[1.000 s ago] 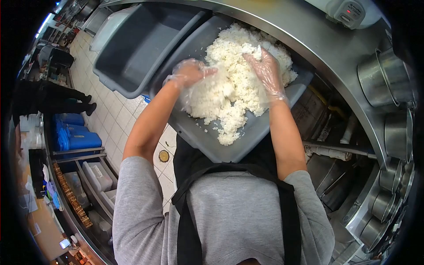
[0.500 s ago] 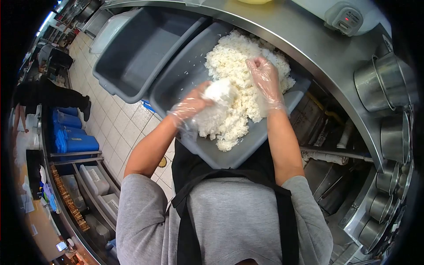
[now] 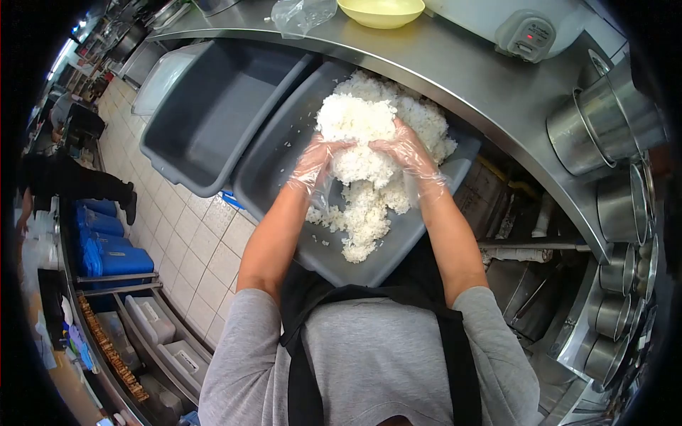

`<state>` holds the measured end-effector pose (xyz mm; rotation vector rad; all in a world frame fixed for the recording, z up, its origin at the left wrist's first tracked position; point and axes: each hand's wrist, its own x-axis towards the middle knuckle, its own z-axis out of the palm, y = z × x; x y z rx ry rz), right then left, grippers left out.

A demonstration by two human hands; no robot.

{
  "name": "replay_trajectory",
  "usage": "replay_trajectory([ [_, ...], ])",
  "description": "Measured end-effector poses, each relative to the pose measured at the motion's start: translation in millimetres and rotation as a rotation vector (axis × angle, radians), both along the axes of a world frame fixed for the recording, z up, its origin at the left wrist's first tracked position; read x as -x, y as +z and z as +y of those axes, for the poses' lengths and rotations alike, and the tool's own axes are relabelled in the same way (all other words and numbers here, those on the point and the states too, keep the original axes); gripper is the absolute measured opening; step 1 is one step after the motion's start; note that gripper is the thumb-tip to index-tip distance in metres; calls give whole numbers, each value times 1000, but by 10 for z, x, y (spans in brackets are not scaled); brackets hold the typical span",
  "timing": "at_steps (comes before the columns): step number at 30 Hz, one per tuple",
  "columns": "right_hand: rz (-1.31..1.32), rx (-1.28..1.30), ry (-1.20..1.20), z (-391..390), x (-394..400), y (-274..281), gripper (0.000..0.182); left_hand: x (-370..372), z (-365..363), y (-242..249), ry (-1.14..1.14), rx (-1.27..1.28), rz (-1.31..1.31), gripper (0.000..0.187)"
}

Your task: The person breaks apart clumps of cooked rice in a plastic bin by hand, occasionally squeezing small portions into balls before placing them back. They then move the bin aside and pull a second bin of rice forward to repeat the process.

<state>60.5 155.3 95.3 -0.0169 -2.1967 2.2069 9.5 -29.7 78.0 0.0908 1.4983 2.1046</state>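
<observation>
A large clump of white cooked rice (image 3: pixel 355 119) is held up between my two hands, over a grey plastic tub (image 3: pixel 273 135). My left hand (image 3: pixel 321 160), in a clear plastic glove, cups the clump's near left side. On the near right side my right hand (image 3: pixel 410 152), gloved the same way, grips it with the thumb turned inward. The fingertips of both hands are partly hidden behind the clump. More loose rice (image 3: pixel 366 216) lies in the tub below and nearer to me, and another heap (image 3: pixel 431 128) sits at its far right end.
A second grey tub (image 3: pixel 206 113) stands to the left. Behind runs a steel counter (image 3: pixel 440 60) with a yellow bowl (image 3: pixel 381 13), a plastic bag (image 3: pixel 302 15) and a white appliance (image 3: pixel 529 35). Steel pots (image 3: pixel 597 131) line the right. Another person's leg (image 3: pixel 85 181) shows far left.
My left hand has moved right and away from me, and my right hand has come in toward it. Both now hold one rice clump together. The camera view has shifted slightly.
</observation>
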Motion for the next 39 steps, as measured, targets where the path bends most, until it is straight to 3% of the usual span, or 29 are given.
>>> replay_trajectory([
  [1,-29,-177,-81,-11,13,-35,67,-15,8,17,85,117,-36,45],
  [6,-49,-292,-170,-77,35,-84,55,95,43,-258,85,3,80,47],
  [9,31,-362,-165,-88,22,-125,55,139,52,-393,147,53,75,44],
  [11,102,-385,-185,-100,40,-138,55,144,52,-459,183,164,223,34],
  [12,76,-416,-178,-83,76,-165,55,54,67,-267,181,165,223,34],
  [14,49,-449,-175,-53,63,-127,56,-208,118,312,147,589,105,38],
  [15,23,-524,-166,-42,35,-34,60,-179,74,188,145,588,105,38],
  [17,-4,-598,-156,-35,20,-21,65,-17,-157,-287,-150,385,202,48],
  [18,26,-659,-193,-38,32,-68,65,38,-228,-261,-270,602,252,55],
  [19,55,-720,-231,-36,33,-114,65,39,-225,-269,-275,604,251,55],
  [21,48,-718,-236,-33,16,-173,65,22,-225,-152,-407,1200,394,60],
  [22,48,-721,-238,-37,21,-182,64,-36,-204,38,-405,1202,393,60],
  [24,9,-720,-189,19,51,-224,64,-169,-151,371,-151,1277,509,69],
  [25,-31,-720,-141,50,58,-244,64,-134,-151,269,-153,1278,508,69],
  [27,-21,-662,-107,56,38,-297,62,4,-170,-123,23,1203,1020,88],
  [28,-11,-610,-78,51,27,-298,60,17,-124,-156,-113,1324,1096,103],
  [29,-13,-608,-78,42,29,-297,60,77,-77,-174,-116,1326,1095,103],
  [31,-14,-737,-102,14,37,-242,57,148,74,35,-423,1440,984,100],
  [32,-16,-735,-102,15,36,-220,57,162,139,92,-458,1483,989,91],
  [36,-50,-622,-105,14,78,-225,56,320,241,-273,-359,1531,1073,74],
  [38,-35,-641,-106,17,77,-279,56,317,229,-383,-266,1489,1053,39],
  [39,-34,-620,-122,10,68,-283,55,311,212,-427,-263,1487,1050,39],
])
